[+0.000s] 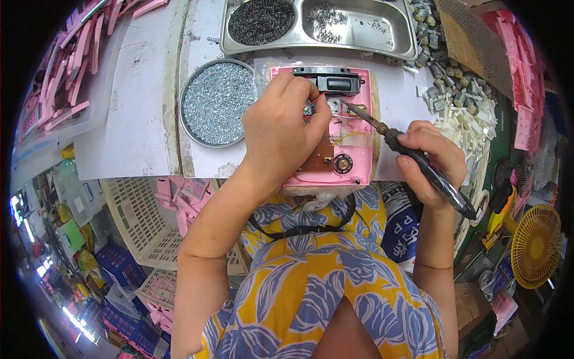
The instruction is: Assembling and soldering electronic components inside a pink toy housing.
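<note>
An opened pink plastic housing point(293, 178) lies on the table's near edge, with a black plastic part point(339, 84) across its far end. My right hand point(433, 158) grips a soldering iron point(412, 149) by its black handle. The iron's tip points left into the housing, close to the fingertips of my left hand point(284, 116). That hand rests over the housing's left side, thumb and fingers closed together. A thin red wire point(323, 96) and a bit of green show by them; what they pinch is mostly hidden. A small round part point(343, 163) sits at the near right.
Left of the housing stands a round tray of small metal pins point(218, 103). A steel tray point(388, 36) with dark springs lies behind. Small motors point(445, 78) and white plastic parts point(469, 125) are heaped right. A yellow fan point(536, 246) and a plastic crate point(140, 221) flank me.
</note>
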